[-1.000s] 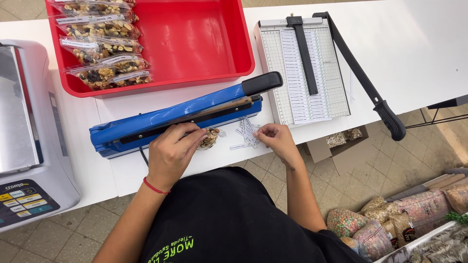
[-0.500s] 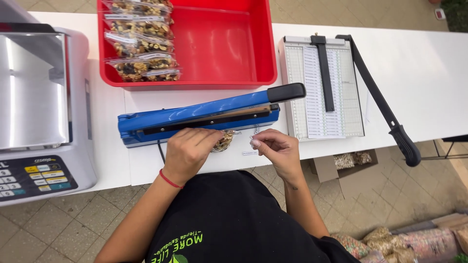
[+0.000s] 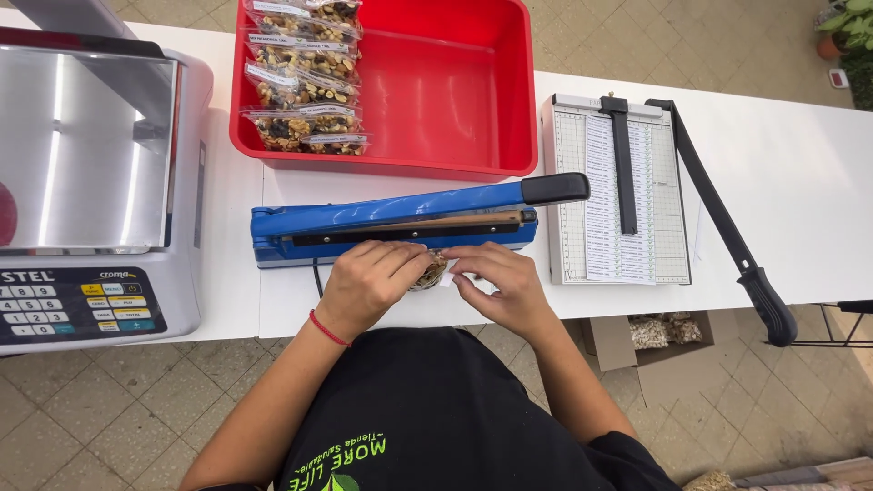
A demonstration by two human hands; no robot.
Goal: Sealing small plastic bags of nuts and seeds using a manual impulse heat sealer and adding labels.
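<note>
1. Centre of the frame: the left hand (image 3: 373, 284) and the right hand (image 3: 500, 284) meet over a small clear bag of nut mix (image 3: 431, 271), both closed on it with the fingers pinched narrow at its edges.
2. The bag lies on the white worktop (image 3: 800, 182), just below the blue heat sealer (image 3: 400, 223), whose arm is down.
3. To do this well, I judge the bag's open edge should be flattened and kept free of nuts before it meets the sealing bar.
4. Hold the corners level so the seam runs straight.
5. Upper middle, a red tray (image 3: 455, 91) holds finished bags (image 3: 300, 73); a paper trimmer (image 3: 618, 200) sits right, a scale (image 3: 91, 182) left.
</note>
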